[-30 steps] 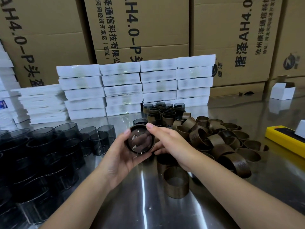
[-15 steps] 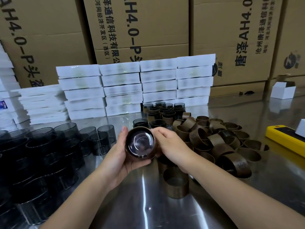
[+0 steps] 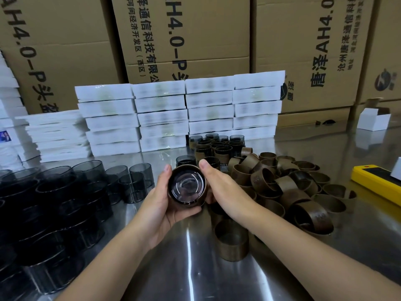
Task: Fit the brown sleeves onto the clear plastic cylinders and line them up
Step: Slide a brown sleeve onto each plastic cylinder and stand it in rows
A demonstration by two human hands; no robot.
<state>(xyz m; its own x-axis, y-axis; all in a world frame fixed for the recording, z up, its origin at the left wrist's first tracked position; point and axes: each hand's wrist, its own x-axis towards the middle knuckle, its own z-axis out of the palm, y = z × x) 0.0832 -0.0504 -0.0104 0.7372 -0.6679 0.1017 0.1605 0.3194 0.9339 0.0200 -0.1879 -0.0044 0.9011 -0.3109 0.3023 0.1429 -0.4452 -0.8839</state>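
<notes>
Left hand (image 3: 160, 205) cups the brown sleeve (image 3: 184, 204) from below, thumb lying up along its side, while the right hand (image 3: 225, 187) pinches the far edge, thumb on the top rim and fingers curled behind, mostly hidden. Inside sits the clear cylinder (image 3: 187, 185), its open mouth towards the camera, held above the counter (image 3: 195, 268) between the bare cylinders (image 3: 86, 177) on the left and the sleeve pile (image 3: 282, 183) on the right. To finish the fit well, the sleeve likely wants even pressure all round — so it does not cock on the glossy wall — then squaring to the rim. The sleeves look matte, thin and band-like; the cylinders are smoky, rigid and thin-walled. Sleeved pieces (image 3: 217, 148) stand grouped by the white boxes (image 3: 162, 116).
</notes>
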